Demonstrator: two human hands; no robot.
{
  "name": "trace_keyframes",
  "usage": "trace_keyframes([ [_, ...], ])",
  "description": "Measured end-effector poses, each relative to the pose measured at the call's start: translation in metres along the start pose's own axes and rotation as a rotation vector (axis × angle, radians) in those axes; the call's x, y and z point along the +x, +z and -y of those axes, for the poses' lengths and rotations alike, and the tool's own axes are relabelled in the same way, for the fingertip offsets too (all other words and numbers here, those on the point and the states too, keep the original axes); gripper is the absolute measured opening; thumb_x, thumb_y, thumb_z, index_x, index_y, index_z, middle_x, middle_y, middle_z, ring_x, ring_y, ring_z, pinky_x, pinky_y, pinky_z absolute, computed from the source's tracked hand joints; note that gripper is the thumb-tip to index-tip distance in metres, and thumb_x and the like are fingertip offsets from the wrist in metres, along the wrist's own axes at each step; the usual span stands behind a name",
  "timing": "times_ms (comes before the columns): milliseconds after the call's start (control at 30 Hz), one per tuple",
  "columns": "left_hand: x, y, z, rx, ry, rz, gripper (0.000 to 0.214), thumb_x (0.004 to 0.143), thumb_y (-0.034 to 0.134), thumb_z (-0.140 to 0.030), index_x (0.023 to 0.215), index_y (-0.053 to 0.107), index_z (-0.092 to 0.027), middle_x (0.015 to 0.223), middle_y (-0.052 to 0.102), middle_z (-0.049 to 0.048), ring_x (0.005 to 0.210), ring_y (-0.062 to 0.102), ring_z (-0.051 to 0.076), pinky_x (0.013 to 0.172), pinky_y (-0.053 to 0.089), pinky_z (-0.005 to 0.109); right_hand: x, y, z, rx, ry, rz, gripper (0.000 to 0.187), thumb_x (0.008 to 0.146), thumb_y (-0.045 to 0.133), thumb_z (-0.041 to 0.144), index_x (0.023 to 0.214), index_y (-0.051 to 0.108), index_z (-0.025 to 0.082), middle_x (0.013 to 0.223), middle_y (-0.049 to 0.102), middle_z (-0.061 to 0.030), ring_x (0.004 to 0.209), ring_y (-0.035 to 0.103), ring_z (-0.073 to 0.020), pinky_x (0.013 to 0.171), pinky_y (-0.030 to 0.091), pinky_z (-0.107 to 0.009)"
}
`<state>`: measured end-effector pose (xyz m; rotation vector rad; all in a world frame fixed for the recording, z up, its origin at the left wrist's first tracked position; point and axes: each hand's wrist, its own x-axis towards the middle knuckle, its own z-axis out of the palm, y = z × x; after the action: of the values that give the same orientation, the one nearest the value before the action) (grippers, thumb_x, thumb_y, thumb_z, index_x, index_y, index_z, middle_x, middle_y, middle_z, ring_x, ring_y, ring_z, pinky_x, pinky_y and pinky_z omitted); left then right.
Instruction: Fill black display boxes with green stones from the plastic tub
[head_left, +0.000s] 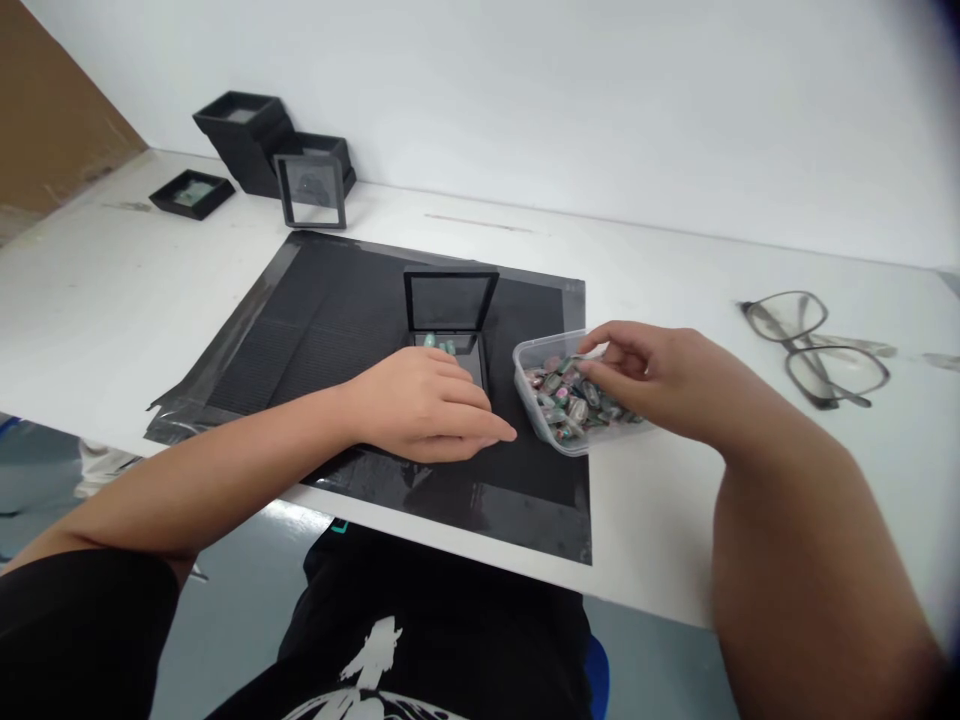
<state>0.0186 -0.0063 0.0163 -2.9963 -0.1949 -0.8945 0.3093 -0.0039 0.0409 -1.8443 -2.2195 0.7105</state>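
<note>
My left hand (429,405) lies palm down across the front of a small black display case (448,272), fingers stretched out. The case stands open, its clear-windowed lid raised. A few pale green polished stones (441,344) show inside; my hand hides the rest of its base. On the right, my right hand (652,375) reaches over a clear plastic tub (541,428) with thumb and fingertips drawn into a pinch. Many small stones (571,398), green, pink and grey, some apparently in clear wrapping, fill the tub. Whatever sits between those fingertips is too small to make out.
A black mat (352,330) taped at its edges lies under the case and partly under the tub. Stacked black display cases (251,140), an upright frame (311,190) and a low case (192,193) stand at the back left. Eyeglasses (814,345) rest on the right.
</note>
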Motion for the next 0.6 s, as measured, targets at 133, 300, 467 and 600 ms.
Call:
trace_keyframes([
  [133,0.001,0.001,0.000,0.004,-0.016,0.001,0.020,0.094,0.057,-0.027,0.109,0.070,-0.025,0.087,0.079,-0.0033,0.070,0.071,0.007,0.066,0.050,0.022,0.003,0.009,0.006,-0.063,-0.020,0.001,0.030,0.084,0.065,0.055,0.100,0.074,0.031,0.059,0.057,0.0005,0.050,0.047,-0.0159,0.049,0.033,-0.032],
  [300,0.000,0.001,0.000,-0.014,-0.014,-0.019,0.020,0.094,0.058,-0.025,0.111,0.070,-0.024,0.088,0.079,-0.0028,0.070,0.070,0.008,0.065,0.049,0.022,0.007,0.014,0.009,-0.057,0.017,0.003,0.026,0.082,0.069,0.050,0.098,0.077,0.031,0.060,0.056,0.0010,0.052,0.048,-0.0153,0.051,0.034,-0.032],
  [467,-0.001,0.000,0.000,0.000,-0.003,-0.039,0.021,0.093,0.059,-0.025,0.111,0.069,-0.024,0.088,0.078,-0.0026,0.070,0.070,0.008,0.066,0.049,0.022,0.006,0.013,0.010,-0.036,0.016,-0.051,0.020,0.083,0.068,0.045,0.090,0.078,0.030,0.055,0.051,0.0017,0.050,0.041,-0.0136,0.049,0.032,-0.031],
  [600,-0.001,-0.001,0.000,0.032,0.003,-0.047,0.020,0.093,0.058,-0.026,0.111,0.068,-0.025,0.088,0.078,-0.0040,0.070,0.070,0.007,0.066,0.049,0.023,0.003,0.008,0.006,0.062,-0.021,-0.069,0.021,0.081,0.070,0.047,0.087,0.078,0.028,0.053,0.045,0.0031,0.050,0.036,-0.0120,0.048,0.030,-0.030],
])
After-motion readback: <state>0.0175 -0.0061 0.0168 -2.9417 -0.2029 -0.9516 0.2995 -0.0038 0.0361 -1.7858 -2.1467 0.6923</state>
